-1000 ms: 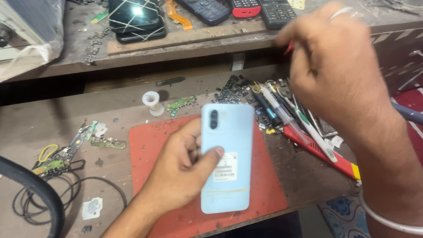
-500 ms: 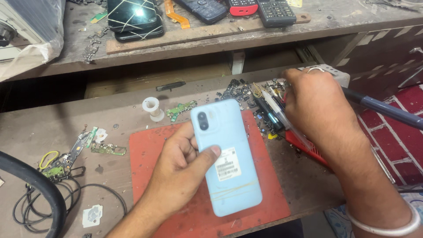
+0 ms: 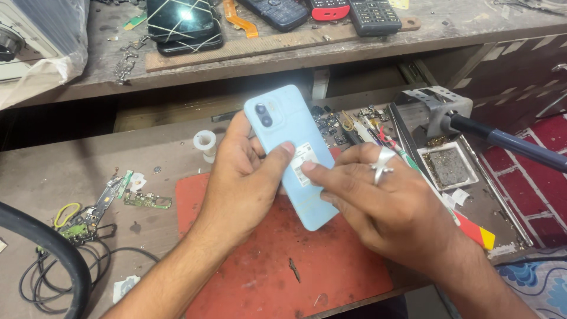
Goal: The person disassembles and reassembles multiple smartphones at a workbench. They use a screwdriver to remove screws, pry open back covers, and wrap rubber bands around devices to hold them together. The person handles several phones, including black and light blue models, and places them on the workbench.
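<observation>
Head view, workshop scene. I see a worn wooden desk [image 3: 53, 171] with a raised shelf [image 3: 283, 50] behind it; on the shelf lie a dark phone with a cracked screen [image 3: 180, 20] and several keypad handsets [image 3: 372, 15]. A red mat [image 3: 283, 260] covers the middle of the desk.

Above the mat, a pale blue phone [image 3: 286, 121] is held back side up, camera end toward the shelf; its long axis slants from upper left to lower right.

The left hand [image 3: 245, 183] has the phone in its grip: fingers curled under the left edge, thumb [image 3: 277, 156] pressed across the back, closed firmly on it. The right hand [image 3: 384, 201], wearing a ring, comes in from the right and lies over the phone's lower half; its grip is loosely curled and holds nothing, the forefinger tip [image 3: 308, 167] touching the white sticker [image 3: 304, 162] on the back. The thumb and that fingertip meet almost at the sticker, so both hands are on the phone, the left carrying it.

To the right stand a metal stand [image 3: 434, 103] with a blue-handled tool [image 3: 520, 145], a small tray [image 3: 449, 168], and a heap of hand tools [image 3: 366, 127]. To the left lie a white tape roll [image 3: 205, 142], green circuit boards [image 3: 147, 201] and black cable [image 3: 41, 277]. Nothing stands between the hands and the phone.
</observation>
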